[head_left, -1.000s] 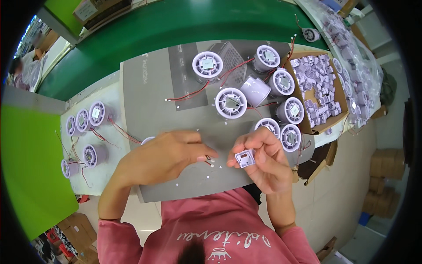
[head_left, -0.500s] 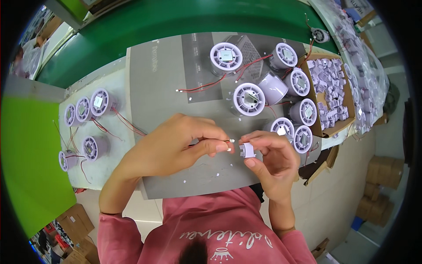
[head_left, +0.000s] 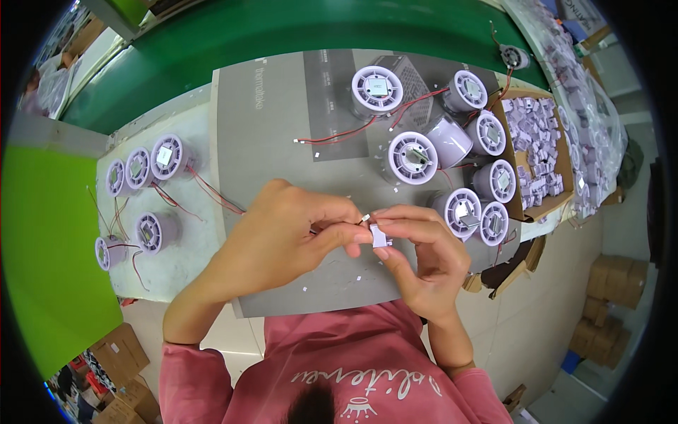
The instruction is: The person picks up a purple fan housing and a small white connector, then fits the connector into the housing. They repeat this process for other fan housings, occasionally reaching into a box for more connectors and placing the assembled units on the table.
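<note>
Above the near part of the grey board, my left hand (head_left: 300,230) pinches thin wires that end in a small white connector (head_left: 365,218). My right hand (head_left: 427,258) holds a small lilac plastic clip (head_left: 380,236) between thumb and fingers. The clip touches or almost touches the left fingertips, just below the connector; whether the wires sit inside it I cannot tell. Most of the wire is hidden behind my left hand. Beyond my right hand stands a lilac round housing (head_left: 412,157) with a ribbed rim and a part in its middle.
More lilac housings (head_left: 161,233) with red and black wires stand on the white surface at left. At right, a cardboard box (head_left: 563,159) holds many lilac clips. Small white scraps lie on the grey board (head_left: 275,159). A green surface (head_left: 282,28) runs along the back.
My right hand has brought the clip left to the connector at my left fingertips, and the clip has turned. The whole view has shifted slightly.
</note>
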Tool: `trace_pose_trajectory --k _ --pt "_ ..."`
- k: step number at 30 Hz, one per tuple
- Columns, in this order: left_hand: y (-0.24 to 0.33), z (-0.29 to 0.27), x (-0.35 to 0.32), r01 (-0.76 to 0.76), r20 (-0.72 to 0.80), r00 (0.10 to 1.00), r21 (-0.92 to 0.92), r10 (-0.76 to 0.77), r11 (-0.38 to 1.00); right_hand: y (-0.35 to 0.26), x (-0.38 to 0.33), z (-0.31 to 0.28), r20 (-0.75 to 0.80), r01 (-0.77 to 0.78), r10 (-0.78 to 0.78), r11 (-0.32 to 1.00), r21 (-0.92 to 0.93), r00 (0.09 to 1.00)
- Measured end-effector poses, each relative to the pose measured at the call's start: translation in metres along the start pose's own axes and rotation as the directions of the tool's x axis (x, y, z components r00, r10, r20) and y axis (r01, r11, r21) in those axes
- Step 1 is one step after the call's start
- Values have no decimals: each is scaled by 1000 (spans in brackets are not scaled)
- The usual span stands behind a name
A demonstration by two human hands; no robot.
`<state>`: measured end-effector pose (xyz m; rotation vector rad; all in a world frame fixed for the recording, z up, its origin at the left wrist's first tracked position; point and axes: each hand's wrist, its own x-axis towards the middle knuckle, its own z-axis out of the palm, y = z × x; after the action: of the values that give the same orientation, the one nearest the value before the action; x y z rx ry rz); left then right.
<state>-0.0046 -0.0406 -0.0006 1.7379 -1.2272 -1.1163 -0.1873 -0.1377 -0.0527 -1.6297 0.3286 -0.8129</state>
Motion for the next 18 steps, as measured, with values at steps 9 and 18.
trace_pose_trajectory --k 9,18 --pt "-17 4 5 -263 -260 911 238 322 935 8 -5 11 -72 -249 249 968 12 966" --pt "-15 2 -5 -295 -185 879 512 439 807 11 -6 8 52 -477 489 813 335 870"
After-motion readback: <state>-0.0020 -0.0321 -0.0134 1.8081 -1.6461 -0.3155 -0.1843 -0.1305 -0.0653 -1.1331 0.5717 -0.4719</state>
